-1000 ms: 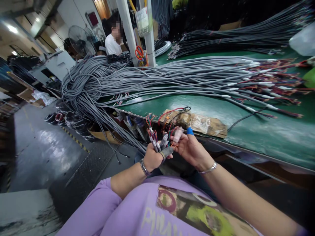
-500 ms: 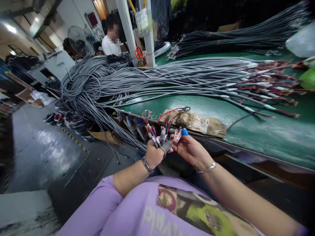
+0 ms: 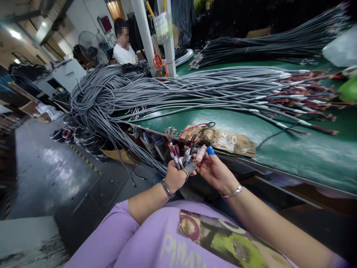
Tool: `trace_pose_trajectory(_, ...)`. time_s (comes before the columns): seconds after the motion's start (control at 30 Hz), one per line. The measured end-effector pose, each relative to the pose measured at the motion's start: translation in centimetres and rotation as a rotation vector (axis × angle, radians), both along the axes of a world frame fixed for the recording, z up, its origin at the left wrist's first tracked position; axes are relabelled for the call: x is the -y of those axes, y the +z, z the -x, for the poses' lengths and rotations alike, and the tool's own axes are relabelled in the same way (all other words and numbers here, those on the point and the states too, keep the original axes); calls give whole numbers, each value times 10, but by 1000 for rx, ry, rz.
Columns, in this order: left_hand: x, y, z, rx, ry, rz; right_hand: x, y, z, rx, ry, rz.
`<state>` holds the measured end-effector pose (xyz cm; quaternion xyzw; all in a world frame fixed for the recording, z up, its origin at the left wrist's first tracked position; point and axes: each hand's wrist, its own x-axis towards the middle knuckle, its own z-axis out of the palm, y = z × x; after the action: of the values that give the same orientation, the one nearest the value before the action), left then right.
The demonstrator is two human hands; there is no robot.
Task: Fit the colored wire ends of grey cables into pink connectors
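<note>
Right hand [image 3: 219, 173] has shifted toward held cables [image 3: 176, 160] near the bench edge [image 3: 306, 178].

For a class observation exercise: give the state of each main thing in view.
Held cables, bunched, coloured wires splayed
Left hand, closed around them
Right hand, partly curled, grip unclear
Grey cables, lying lengthwise, wires exposed
Black cables, lying bunched
Brown board, lying flat
Fan, running state unclear

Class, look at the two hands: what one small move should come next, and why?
Probably, the right hand should ease the pale piece at its fingertips slightly away from the left hand. That hand grips several grey cables, whose coloured wires splay close to the piece, so a little space might help avoid tangling.
</note>
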<state>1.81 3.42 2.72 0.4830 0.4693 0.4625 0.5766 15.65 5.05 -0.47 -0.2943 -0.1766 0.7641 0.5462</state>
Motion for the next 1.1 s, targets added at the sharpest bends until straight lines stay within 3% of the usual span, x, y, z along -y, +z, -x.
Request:
trace_pose_trajectory(0.2, 0, -12, 11, 56, -53, 36, 5, -2, -7, 4, 26, 97)
trace_pose_trajectory(0.37, -1, -13, 17, 114, 3, 99, 9, -7, -19, 103, 43, 54)
trace_pose_trajectory(0.53, -2, -10, 27, 125, 43, 142, 17, -10, -32, 477, 40, 35)
trace_pose_trajectory(0.67, -7, -6, 34, 209, 49, 187, 24, -5, -34, 775, 118, -120)
trace_pose_trajectory(0.93, 5, -3, 22, 127, 82, 90, 48, -13, 14, 844, 337, -387)
trace_pose_trajectory(1.1, 27, -6, 17, 60, 81, -2, 54, -27, 44, 963, 368, -507)
